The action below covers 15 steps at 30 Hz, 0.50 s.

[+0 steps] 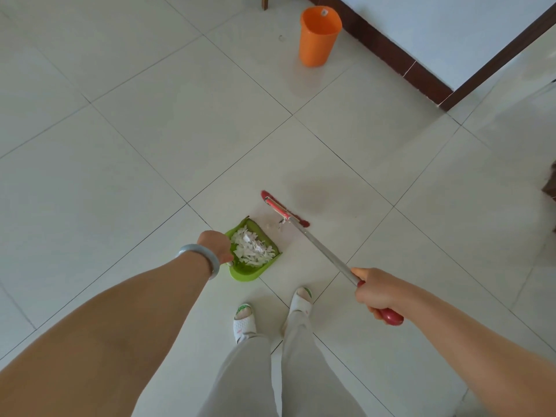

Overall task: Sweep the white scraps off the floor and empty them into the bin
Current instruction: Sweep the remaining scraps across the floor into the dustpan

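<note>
A green dustpan (pixel 244 272) rests on the pale tiled floor just ahead of my feet, filled with a heap of white scraps (pixel 252 248). My left hand (pixel 217 244) grips its handle at the pan's left side. My right hand (pixel 377 291) is closed around the red grip of a broom with a metal shaft (pixel 323 251). The red broom head (pixel 281 209) lies on the floor just beyond the pan's mouth. A few small white scraps (pixel 267 226) sit on the floor between head and pan. The orange bin (pixel 319 36) stands upright far ahead by the wall.
A dark brown skirting board (pixel 400 63) runs along the white wall behind the bin and turns a corner at the right. A dark object (pixel 551 188) shows at the right edge. My feet in white slippers (pixel 244 322) stand just behind the dustpan.
</note>
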Each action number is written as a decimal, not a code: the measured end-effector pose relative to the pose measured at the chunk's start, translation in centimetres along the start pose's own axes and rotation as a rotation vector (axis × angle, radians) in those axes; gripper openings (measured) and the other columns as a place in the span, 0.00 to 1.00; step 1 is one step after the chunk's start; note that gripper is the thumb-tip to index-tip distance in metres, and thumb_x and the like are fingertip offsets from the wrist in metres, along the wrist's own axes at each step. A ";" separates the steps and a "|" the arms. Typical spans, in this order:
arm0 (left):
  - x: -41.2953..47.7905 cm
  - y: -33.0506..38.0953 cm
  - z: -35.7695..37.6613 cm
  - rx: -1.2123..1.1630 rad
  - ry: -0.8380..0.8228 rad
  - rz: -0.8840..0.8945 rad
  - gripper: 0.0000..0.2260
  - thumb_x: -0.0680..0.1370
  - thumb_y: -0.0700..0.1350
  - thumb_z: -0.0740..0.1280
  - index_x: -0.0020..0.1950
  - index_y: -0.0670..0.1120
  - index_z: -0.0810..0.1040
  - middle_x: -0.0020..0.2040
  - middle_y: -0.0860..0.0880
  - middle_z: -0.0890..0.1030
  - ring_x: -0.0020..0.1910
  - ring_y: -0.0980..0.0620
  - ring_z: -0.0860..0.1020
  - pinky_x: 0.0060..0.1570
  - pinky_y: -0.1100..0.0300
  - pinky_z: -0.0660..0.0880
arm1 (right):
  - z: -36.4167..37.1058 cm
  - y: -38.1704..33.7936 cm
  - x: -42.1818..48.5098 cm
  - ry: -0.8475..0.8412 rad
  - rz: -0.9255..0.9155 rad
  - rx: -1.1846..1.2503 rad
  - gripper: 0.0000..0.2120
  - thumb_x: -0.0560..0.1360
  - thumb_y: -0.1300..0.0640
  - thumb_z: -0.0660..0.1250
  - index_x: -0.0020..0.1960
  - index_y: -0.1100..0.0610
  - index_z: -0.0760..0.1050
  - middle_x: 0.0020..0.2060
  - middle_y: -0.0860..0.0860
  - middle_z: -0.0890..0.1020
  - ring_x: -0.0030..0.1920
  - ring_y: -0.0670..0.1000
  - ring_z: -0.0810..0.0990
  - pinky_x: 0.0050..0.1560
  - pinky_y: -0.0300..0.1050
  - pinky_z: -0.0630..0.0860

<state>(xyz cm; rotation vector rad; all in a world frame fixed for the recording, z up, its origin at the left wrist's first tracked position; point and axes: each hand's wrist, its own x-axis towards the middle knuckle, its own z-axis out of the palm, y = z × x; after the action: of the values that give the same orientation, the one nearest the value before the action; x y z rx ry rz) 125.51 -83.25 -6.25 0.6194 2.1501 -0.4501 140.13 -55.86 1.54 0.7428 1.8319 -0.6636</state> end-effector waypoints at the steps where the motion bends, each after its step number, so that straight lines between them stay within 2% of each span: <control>1: -0.2 -0.4 0.5 0.001 -0.008 -0.006 0.22 0.82 0.54 0.54 0.31 0.45 0.60 0.30 0.52 0.63 0.27 0.55 0.61 0.28 0.65 0.58 | 0.4 -0.5 0.7 0.011 -0.001 -0.017 0.31 0.73 0.67 0.52 0.75 0.50 0.61 0.31 0.58 0.78 0.29 0.54 0.76 0.31 0.41 0.72; 4: -0.7 -1.5 1.6 -0.013 -0.021 -0.021 0.22 0.81 0.55 0.55 0.31 0.46 0.60 0.30 0.52 0.63 0.27 0.55 0.61 0.27 0.64 0.58 | 1.7 -2.0 2.3 0.025 0.002 -0.073 0.29 0.72 0.68 0.53 0.72 0.55 0.64 0.28 0.57 0.78 0.26 0.54 0.75 0.31 0.40 0.71; 8: -0.9 -2.1 2.5 -0.017 -0.023 -0.030 0.21 0.82 0.54 0.54 0.31 0.46 0.60 0.30 0.52 0.63 0.27 0.56 0.61 0.27 0.65 0.58 | 4.4 -3.6 2.5 -0.017 0.004 -0.093 0.26 0.76 0.63 0.53 0.73 0.55 0.61 0.29 0.56 0.78 0.31 0.54 0.76 0.37 0.44 0.73; 11: -0.8 -2.1 2.9 -0.009 -0.013 -0.025 0.21 0.82 0.54 0.53 0.31 0.46 0.60 0.30 0.52 0.63 0.27 0.56 0.61 0.27 0.65 0.58 | 6.9 -4.0 1.8 -0.074 -0.014 -0.103 0.28 0.74 0.66 0.53 0.74 0.57 0.60 0.30 0.55 0.76 0.28 0.51 0.75 0.30 0.42 0.70; 15: -0.6 -2.5 3.1 -0.021 0.021 -0.026 0.22 0.82 0.54 0.53 0.30 0.45 0.60 0.29 0.52 0.62 0.26 0.55 0.61 0.27 0.64 0.58 | 8.9 -4.0 0.6 -0.164 -0.019 -0.047 0.35 0.72 0.64 0.53 0.78 0.48 0.55 0.28 0.55 0.78 0.25 0.49 0.76 0.28 0.40 0.72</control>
<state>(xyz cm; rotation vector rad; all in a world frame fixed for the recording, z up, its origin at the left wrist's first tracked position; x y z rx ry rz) 126.29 -87.03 -7.31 0.5878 2.1819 -0.4363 142.25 -64.87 -1.62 0.6227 1.7005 -0.6711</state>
